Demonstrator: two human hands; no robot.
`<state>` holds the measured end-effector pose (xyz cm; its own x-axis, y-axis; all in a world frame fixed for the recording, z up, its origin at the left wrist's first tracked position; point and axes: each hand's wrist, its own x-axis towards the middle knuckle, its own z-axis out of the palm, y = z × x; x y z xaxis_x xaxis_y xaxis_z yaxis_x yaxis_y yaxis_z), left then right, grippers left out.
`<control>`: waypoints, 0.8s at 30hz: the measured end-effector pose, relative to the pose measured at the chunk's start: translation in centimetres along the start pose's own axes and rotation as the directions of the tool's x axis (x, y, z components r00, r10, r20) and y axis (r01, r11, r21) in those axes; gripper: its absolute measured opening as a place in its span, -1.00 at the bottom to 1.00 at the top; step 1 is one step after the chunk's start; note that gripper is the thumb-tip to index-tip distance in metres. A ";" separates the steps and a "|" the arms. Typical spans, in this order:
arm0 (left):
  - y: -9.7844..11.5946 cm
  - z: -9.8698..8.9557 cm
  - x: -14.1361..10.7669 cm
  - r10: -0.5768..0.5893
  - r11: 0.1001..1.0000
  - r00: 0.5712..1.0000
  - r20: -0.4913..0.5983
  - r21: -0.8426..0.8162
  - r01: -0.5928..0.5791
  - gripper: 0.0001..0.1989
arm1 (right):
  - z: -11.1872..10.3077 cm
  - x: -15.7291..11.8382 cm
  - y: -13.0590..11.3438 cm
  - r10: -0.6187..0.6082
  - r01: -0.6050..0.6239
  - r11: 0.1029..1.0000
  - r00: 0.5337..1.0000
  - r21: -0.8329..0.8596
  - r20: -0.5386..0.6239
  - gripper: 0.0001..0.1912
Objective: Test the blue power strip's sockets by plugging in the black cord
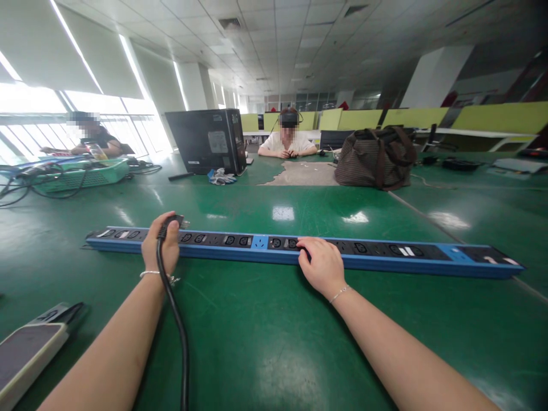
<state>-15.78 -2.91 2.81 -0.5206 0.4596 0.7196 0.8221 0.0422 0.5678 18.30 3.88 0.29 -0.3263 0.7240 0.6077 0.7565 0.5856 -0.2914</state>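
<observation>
A long blue and black power strip lies across the green table, its row of sockets facing up. My left hand is closed round a black plug with its metal pins pointing right, above the left part of the strip. From the plug a thick black cable hangs down toward the near edge of the view. My right hand rests on the strip right of its middle, fingers curled over the top and near side; its fingertips are partly hidden.
Behind the strip stand a black computer case, gloves and a brown bag. A green basket with cables is at left, a white-edged device at near left. Two people sit beyond.
</observation>
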 end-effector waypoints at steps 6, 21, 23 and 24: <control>-2.3 -1.6 1.3 -0.209 0.968 0.966 -0.150 0.109 0.226 -0.54 | -0.1 0.0 0.0 0.000 0.000 1.000 1.000 0.001 0.006 -0.79; -3.3 -1.9 1.6 -0.248 0.964 0.968 -0.038 0.086 0.250 -0.54 | -0.1 0.0 0.0 0.010 -0.010 1.000 1.000 0.008 0.014 -0.79; -0.8 -1.3 1.2 -0.229 0.969 0.972 0.056 0.106 0.222 -0.57 | -0.1 0.1 0.0 0.011 -0.012 1.000 1.000 0.010 0.008 -0.79; 0.7 -0.9 0.8 -0.201 0.977 0.975 0.098 0.092 0.192 -0.60 | -0.1 0.1 -0.1 0.011 -0.011 1.000 1.000 0.011 0.005 -0.79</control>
<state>-15.85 -3.34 4.13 -0.6498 0.5264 0.5484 0.7246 0.2109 0.6561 18.28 3.87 0.40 -0.3208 0.7324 0.6006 0.7536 0.5815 -0.3065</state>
